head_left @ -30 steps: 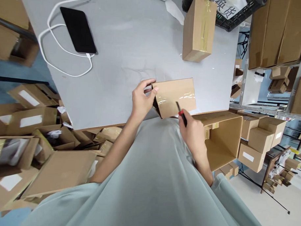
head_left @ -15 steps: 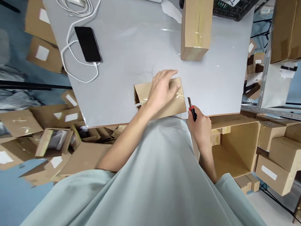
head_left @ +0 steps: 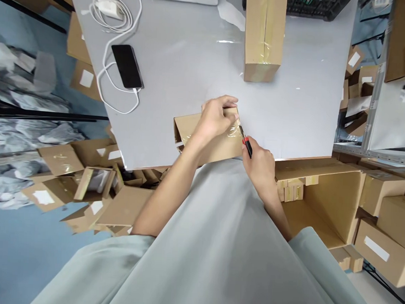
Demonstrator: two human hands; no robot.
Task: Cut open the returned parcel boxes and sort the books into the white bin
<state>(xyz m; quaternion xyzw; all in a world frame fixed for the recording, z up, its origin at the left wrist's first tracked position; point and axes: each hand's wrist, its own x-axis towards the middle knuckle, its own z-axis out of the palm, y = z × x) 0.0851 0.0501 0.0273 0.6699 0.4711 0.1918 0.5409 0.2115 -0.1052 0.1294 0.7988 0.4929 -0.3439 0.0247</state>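
Taped carton pinned flat at the near table edge, knife tip at its right end.

The left hand (head_left: pixel 214 119) is pressed palm-down on the small carton (head_left: pixel 208 136), fingers curled over its far right corner; the right hand (head_left: pixel 260 160) is closed around a red-and-black utility knife (head_left: pixel 246 144), blade tip set against the taped right end. The carton lies flat on the grey table (head_left: pixel 179 58), long axis left–right, open flap end pointing left. Risk, as judged: the left fingertips sit just beside the blade, so a slip along the glossy tape could nick them; too deep a cut could mark whatever is inside. Farther off, a taller sealed box (head_left: pixel 263 36) and a charging phone (head_left: pixel 127 66) are noted.
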